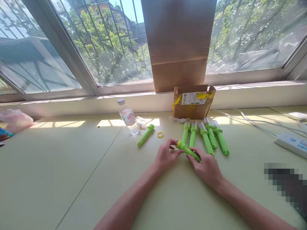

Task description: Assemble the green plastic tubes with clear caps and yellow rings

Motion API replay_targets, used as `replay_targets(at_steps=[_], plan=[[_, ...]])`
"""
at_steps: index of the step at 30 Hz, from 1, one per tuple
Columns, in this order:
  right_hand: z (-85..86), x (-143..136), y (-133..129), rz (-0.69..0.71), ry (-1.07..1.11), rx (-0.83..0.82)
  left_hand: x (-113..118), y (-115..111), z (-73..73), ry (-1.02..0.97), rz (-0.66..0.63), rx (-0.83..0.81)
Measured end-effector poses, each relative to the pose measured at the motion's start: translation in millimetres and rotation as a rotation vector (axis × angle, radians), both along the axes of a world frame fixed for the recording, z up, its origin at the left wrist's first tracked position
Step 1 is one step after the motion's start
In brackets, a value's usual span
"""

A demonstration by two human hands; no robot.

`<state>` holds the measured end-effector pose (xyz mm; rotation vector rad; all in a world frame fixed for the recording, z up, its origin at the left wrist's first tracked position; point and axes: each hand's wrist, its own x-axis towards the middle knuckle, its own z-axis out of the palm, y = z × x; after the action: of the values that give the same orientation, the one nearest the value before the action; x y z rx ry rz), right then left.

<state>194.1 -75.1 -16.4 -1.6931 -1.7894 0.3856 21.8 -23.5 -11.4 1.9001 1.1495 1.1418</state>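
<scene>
Between my two hands is a green plastic tube-shaped handle (188, 150) with a yellow ring at its left end. My left hand (167, 154) pinches the ringed end, fingertips at the yellow ring. Around the lower right part of the same handle, my right hand (205, 164) is closed. A loose yellow ring (160, 134) lies left of my hands, beside another green handle (145, 135) without a clear cap. Just beyond my right hand, several green handles with clear caps (221, 138) lie in a row.
An open cardboard box (193, 110) stands against the wall behind the handles. A water bottle (129, 117) stands at the back left. White cables and a power strip (292, 143) are at right, a pink plastic bag (16, 120) at far left.
</scene>
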Motion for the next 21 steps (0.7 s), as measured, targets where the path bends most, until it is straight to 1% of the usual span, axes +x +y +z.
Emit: replay_targets(at_steps=[8,14,21], plan=[[0.1,1.9,1.6,0.026,0.031,-0.020,0.6,-0.2,-0.3,-0.020,0.009,0.026],[-5.0,1.3,1.9,0.048,0.027,0.170,0.6,-0.4,-1.3,-0.032,0.018,0.045],[-4.0,-1.1,-2.7,0.007,-0.069,0.218,0.9,0.1,0.1,-0.038,0.016,0.013]])
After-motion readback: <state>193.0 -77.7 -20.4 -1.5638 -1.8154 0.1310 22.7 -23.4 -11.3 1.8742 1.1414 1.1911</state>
